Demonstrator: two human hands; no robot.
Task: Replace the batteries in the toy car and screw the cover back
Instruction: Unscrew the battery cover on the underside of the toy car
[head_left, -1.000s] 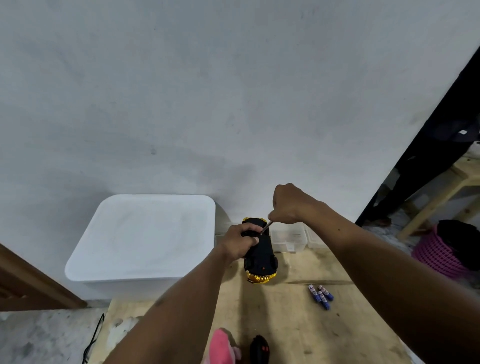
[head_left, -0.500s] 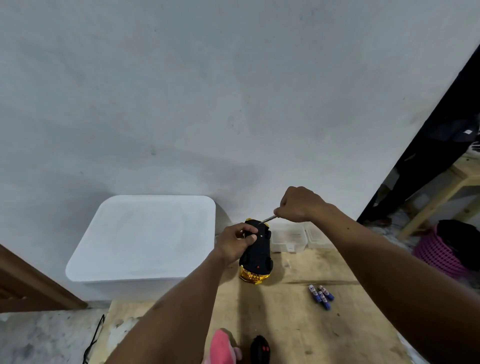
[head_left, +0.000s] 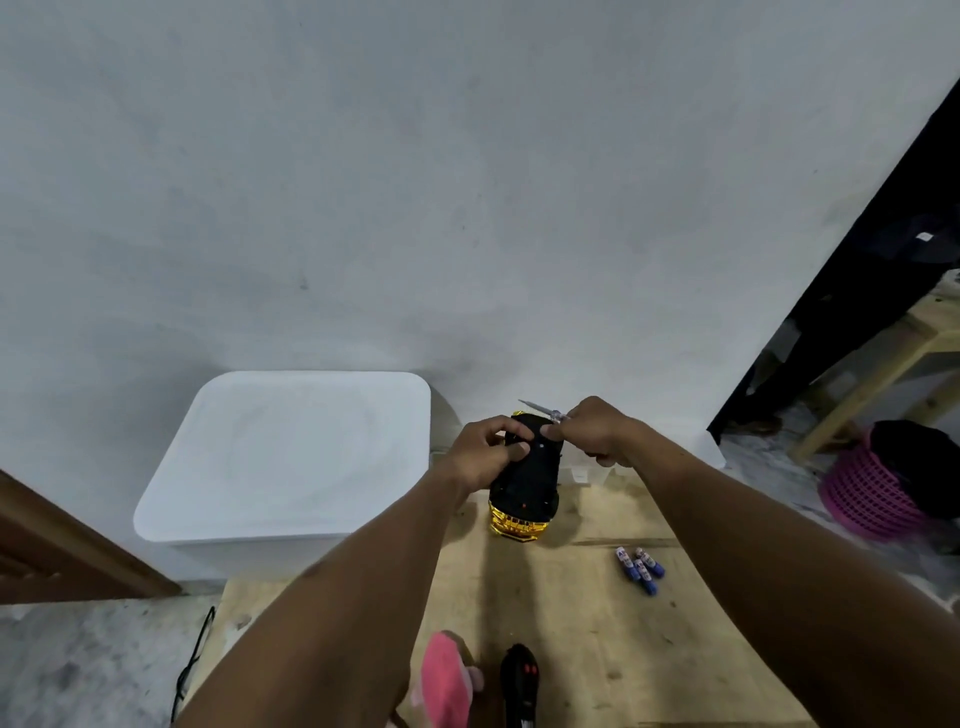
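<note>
Plywood desk beneath the upturned black-and-gold toy car; left hand clamps it, right hand grips a slim metal screwdriver, tip now lifted off the car: that screw seems finished.

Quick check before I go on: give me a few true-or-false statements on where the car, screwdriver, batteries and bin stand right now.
1. The left hand grips the toy car. True.
2. The screwdriver lies on the wooden board. False: the right hand holds it, with its tip up by the car's far end.
3. The blue batteries lie on the board, to the right of the car. True.
4. The white bin stands open. False: its lid is on.
</note>
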